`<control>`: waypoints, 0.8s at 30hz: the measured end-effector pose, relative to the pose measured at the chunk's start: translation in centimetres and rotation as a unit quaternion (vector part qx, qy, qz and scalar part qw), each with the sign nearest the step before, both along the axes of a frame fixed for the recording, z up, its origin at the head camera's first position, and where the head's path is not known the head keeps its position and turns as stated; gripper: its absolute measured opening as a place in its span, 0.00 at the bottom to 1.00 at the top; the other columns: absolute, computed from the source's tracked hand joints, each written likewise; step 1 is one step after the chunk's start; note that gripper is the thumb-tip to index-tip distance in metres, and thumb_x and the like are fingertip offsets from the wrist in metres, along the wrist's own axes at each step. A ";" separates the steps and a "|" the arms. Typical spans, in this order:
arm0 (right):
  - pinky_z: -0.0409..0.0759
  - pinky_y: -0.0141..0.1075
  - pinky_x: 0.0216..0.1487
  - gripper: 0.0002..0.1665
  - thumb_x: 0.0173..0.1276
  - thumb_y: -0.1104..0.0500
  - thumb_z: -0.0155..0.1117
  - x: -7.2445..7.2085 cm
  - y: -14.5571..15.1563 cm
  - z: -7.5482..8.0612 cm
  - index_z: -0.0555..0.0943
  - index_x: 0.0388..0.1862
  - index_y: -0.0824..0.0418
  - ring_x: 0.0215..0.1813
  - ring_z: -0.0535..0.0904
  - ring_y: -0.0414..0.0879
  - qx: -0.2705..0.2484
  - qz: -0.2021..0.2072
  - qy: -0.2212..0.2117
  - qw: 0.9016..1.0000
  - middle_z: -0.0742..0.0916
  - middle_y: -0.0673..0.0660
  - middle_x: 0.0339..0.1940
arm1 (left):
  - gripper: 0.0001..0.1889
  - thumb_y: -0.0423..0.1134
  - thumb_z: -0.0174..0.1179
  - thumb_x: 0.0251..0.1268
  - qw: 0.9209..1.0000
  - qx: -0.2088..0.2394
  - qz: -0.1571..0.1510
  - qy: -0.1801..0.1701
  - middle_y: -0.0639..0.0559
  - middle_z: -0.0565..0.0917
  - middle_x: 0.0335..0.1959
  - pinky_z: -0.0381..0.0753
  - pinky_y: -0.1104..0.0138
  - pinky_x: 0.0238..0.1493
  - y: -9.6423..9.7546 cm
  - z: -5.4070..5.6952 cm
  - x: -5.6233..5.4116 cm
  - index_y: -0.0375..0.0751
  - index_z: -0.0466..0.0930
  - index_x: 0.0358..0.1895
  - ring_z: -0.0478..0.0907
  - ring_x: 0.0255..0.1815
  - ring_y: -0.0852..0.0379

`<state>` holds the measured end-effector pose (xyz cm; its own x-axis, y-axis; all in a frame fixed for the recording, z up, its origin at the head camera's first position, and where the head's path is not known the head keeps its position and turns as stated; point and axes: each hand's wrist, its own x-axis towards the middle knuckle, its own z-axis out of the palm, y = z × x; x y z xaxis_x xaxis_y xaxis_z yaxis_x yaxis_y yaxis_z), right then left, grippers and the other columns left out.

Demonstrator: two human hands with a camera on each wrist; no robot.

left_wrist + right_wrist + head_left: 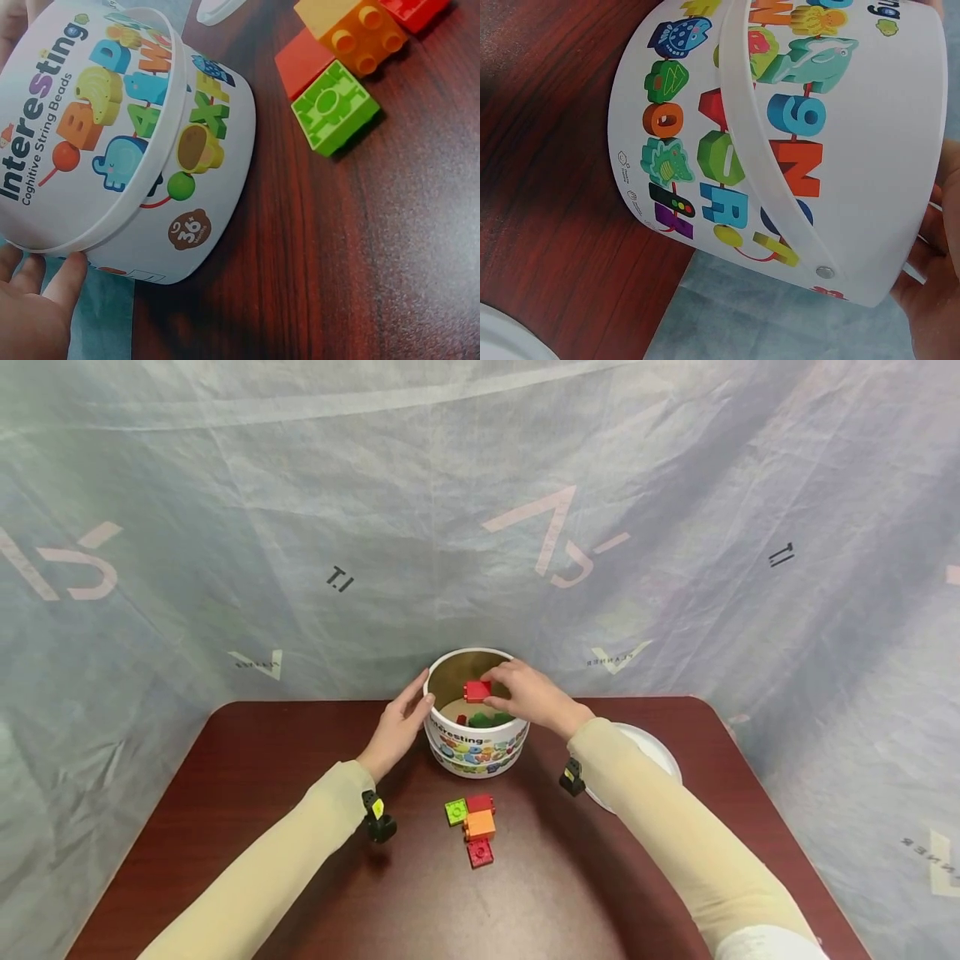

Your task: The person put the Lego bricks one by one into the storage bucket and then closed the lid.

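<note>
A white bucket (480, 752) with printed letters and animals stands upright near the table's far edge. My left hand (393, 731) rests against its left side, with fairly straight fingertips touching the wall in the left wrist view. Over the bucket's opening, my right hand (534, 695) pinches a red toy brick (477, 692) between thumb and fingers. Green pieces (489, 720) and a small red piece (461, 719) lie inside the bucket. In the right wrist view the bucket wall (870, 150) hides the held brick.
In front of the bucket lie a lime green brick (456, 812), an orange brick (480, 825), a red brick (480, 804) and another red brick (480, 852). A white round lid (660, 752) lies under the right forearm. Grey fabric (420, 527) hangs behind the table.
</note>
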<state>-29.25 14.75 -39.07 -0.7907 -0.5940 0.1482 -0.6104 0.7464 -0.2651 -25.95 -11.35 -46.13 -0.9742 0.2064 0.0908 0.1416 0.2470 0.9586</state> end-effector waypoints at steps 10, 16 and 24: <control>0.81 0.46 0.59 0.21 0.73 0.52 0.72 0.1 -0.3 0.3 0.85 0.59 0.64 0.56 0.80 0.52 0.001 0.001 0.003 1.000 0.88 0.58 0.53 | 0.31 0.48 0.52 0.84 1.000 0.008 0.002 0.001 0.52 0.58 0.84 0.68 0.51 0.76 0.0 -0.1 0.0 0.58 0.57 0.84 0.63 0.80 0.46; 0.82 0.47 0.59 0.22 0.73 0.52 0.71 0.2 -0.4 0.1 0.85 0.60 0.62 0.57 0.80 0.52 0.010 -0.009 -0.007 1.000 0.88 0.58 0.54 | 0.31 0.49 0.52 0.84 1.000 0.014 0.000 -0.004 0.50 0.57 0.84 0.70 0.49 0.75 -0.1 -0.1 0.1 0.58 0.56 0.84 0.63 0.80 0.45; 0.83 0.48 0.59 0.23 0.72 0.51 0.73 0.1 -0.5 -0.2 0.85 0.60 0.62 0.57 0.79 0.53 0.015 -0.012 -0.015 1.000 0.87 0.59 0.56 | 0.32 0.47 0.52 0.85 1.000 0.026 -0.007 -0.013 0.47 0.56 0.85 0.69 0.47 0.75 0.0 0.4 0.3 0.54 0.55 0.85 0.61 0.81 0.44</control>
